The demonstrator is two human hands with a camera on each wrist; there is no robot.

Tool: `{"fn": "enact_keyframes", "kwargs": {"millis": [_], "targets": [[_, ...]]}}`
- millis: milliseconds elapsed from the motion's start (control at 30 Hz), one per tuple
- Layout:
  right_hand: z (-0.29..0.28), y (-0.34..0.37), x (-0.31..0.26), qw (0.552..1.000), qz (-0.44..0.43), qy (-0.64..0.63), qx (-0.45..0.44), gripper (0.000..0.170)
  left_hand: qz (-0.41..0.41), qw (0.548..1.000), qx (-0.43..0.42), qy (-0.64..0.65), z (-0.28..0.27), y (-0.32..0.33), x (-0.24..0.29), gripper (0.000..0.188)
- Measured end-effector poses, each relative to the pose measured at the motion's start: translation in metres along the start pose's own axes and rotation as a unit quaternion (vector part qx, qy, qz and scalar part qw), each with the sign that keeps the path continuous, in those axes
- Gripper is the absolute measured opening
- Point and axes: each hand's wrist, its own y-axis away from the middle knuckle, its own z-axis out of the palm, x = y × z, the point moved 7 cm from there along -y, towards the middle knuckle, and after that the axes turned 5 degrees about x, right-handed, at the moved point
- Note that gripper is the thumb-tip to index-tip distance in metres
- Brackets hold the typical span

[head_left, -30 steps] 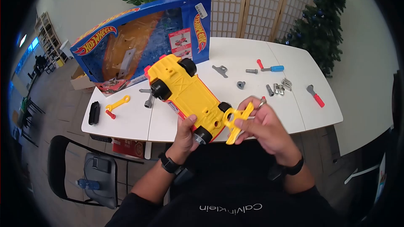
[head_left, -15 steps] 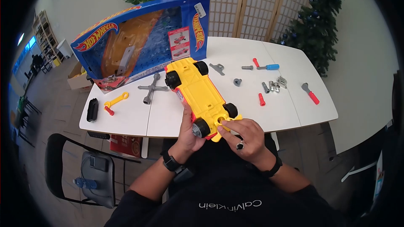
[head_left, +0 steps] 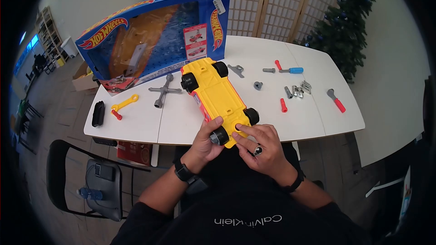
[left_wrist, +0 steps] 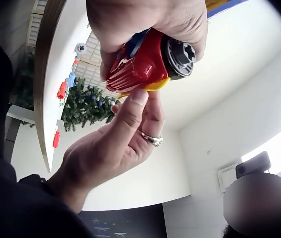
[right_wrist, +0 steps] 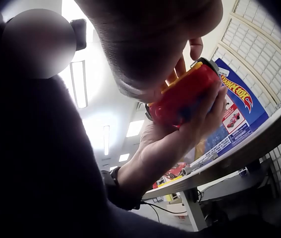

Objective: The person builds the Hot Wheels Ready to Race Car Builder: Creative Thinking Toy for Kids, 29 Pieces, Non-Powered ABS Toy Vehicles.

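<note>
A toy car is held over the near table edge with its yellow underside facing up and black wheels showing. My left hand grips it near the close end, thumb beside the wheel with the grey hub. At that end lies a yellow plastic piece, flat along the underside and mostly covered by fingers. My right hand pinches it there, fingertips on the yellow face. In the left wrist view, the right thumb lies against the edge under the red body.
A Hot Wheels box stands at the back left. Near it are a grey cross wrench, yellow wrench and black part. Rightward lie a blue-handled screwdriver, red bolt, silver pieces and red-handled tool.
My right hand has brought the yellow piece from beside the car onto its near end and turned palm down. The car has tilted more upright in view, uncovering the cross wrench.
</note>
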Motion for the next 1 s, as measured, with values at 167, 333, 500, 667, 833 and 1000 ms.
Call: {"fn": "enact_keyframes", "kwargs": {"millis": [167, 333, 500, 667, 833, 1000], "targets": [[-0.004, -0.008, 0.002, 1.0, -0.006, 0.003, 0.001, 0.033, -0.053, 0.992, -0.071, 0.093, 0.006, 0.0, -0.002, 0.075], [-0.009, -0.008, 0.005, 1.0, -0.029, -0.005, -0.008, 0.034, -0.057, 0.995, -0.075, 0.033, 0.007, 0.0, 0.0, 0.078], [-0.042, -0.032, 0.041, 0.993, 0.073, -0.046, 0.083, 0.021, -0.085, 0.99, -0.09, 0.072, 0.017, 0.0, 0.005, 0.077], [-0.006, -0.056, 0.153, 0.98, 0.198, 0.023, -0.026, 0.023, -0.072, 0.989, -0.053, 0.114, 0.01, -0.007, 0.009, 0.08], [0.069, -0.039, 0.208, 0.954, 0.247, 0.06, -0.156, 0.027, -0.053, 0.991, -0.044, 0.119, 0.008, -0.008, 0.015, 0.08], [0.093, -0.028, 0.227, 0.93, 0.314, 0.098, -0.165, 0.018, -0.032, 0.998, -0.02, 0.049, 0.007, -0.009, 0.021, 0.089]]}}
